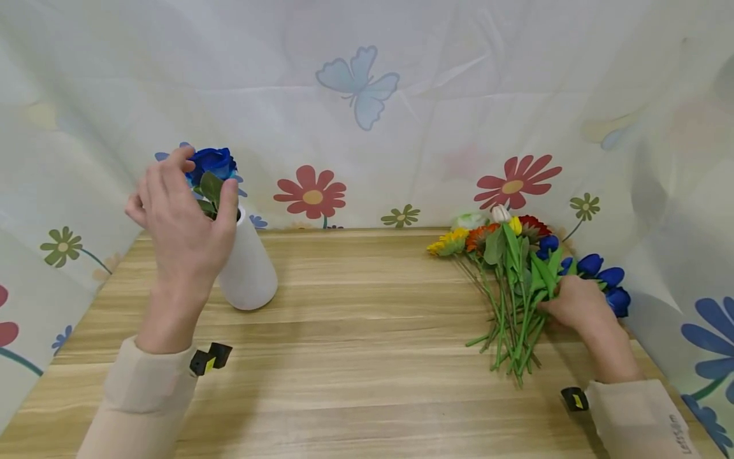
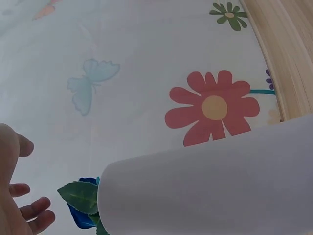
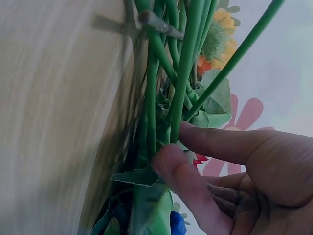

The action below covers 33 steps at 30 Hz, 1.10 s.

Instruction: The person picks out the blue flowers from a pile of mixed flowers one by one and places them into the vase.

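Observation:
On the left stands a white vase point(image 1: 248, 268), leaning slightly in the head view, with a blue rose point(image 1: 213, 163) and green leaves at its mouth. My left hand point(image 1: 186, 220) is raised beside the rose, fingers loosely bent and thumb spread. In the left wrist view, its fingertips point(image 2: 36, 210) are apart from the rose and vase. A bunch of artificial flowers point(image 1: 507, 287) lies on the right, green stems toward me. My right hand point(image 1: 579, 303) reaches into it; in the right wrist view, thumb and forefinger pinch a green stem point(image 3: 178, 112). Which bloom it carries is hidden.
The wooden table point(image 1: 367, 357) runs up to a pale curtain point(image 1: 401, 159) printed with flowers and a butterfly, which also closes in both sides. Blue blooms point(image 1: 610, 276) lie by the table's right edge, past my right hand.

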### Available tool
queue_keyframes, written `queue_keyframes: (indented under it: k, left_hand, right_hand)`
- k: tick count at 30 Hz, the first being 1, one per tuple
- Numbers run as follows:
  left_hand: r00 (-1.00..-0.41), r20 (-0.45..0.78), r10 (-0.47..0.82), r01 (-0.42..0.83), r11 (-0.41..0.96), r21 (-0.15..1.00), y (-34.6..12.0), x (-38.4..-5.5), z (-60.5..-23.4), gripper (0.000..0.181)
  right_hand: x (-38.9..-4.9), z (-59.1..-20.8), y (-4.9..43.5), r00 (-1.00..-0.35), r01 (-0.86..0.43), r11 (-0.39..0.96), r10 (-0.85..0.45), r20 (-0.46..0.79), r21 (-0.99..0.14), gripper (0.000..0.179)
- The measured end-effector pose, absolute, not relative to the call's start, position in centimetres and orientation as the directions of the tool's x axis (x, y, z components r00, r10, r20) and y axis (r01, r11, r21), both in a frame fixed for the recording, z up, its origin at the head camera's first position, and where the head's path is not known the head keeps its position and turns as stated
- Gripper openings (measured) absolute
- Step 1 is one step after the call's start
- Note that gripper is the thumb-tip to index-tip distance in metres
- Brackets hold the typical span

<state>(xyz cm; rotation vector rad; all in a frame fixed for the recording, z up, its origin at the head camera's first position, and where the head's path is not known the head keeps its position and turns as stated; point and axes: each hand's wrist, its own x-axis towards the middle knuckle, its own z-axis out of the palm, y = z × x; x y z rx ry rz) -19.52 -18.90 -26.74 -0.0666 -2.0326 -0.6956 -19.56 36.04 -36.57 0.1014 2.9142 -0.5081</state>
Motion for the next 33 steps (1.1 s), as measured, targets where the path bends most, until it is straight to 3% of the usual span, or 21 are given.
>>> queue_keyframes:
  k: [21,24,29,33]
  left_hand:
    - [-0.545,0.819,-0.179,0.356,0.835,0.419,-18.7,-19.5,-27.2,0.053]
    - [-0.55,0.816,-0.178,0.356,0.834,0.421,-18.7,-19.6,-27.2,0.053]
    - [-0.567,0.805,-0.173,0.348,0.836,0.425,-18.9,-19.6,-27.4,0.054]
    - [-0.574,0.8,-0.172,0.347,0.834,0.429,-18.9,-19.7,-27.4,0.055]
  right_hand:
    - [-19.5,-36.0,36.3,-0.99,0.091,0.929,0.046,-0.13,-0.36,0.016]
    - [-19.4,-35.9,36.2,-0.994,0.1,0.922,0.078,-0.075,-0.375,0.027]
    - [-19.1,-35.9,36.0,-0.989,0.134,0.908,0.149,0.005,-0.398,0.065]
    - [-18.9,-36.0,35.9,-0.98,0.156,0.892,0.194,0.048,-0.424,0.072]
